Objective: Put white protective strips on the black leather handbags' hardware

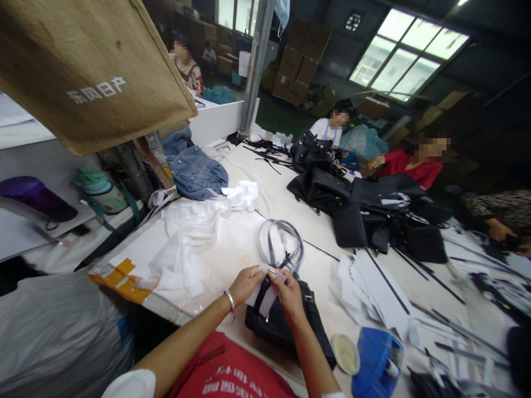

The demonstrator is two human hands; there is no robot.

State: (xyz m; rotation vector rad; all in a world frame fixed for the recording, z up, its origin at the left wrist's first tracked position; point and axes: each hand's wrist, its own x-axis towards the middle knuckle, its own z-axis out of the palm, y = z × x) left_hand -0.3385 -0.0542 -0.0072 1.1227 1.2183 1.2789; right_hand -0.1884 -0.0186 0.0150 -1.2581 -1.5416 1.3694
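Note:
A small black handbag (286,326) lies on the white table (232,249) right in front of me. Its straps, wrapped in clear plastic, loop up behind it (282,243). My left hand (245,283) and my right hand (290,293) meet over the top of the bag. Both pinch a piece of white wrapping paper (265,296) at the bag's handle. A bracelet sits on my left wrist.
Crumpled white paper (191,243) is heaped left of the bag, cut white sheets (373,287) right. A blue tub and round lid (375,359) stand at the near right. Black bags (365,210) pile up farther back, where other people sit. A brown bag (87,72) hangs upper left.

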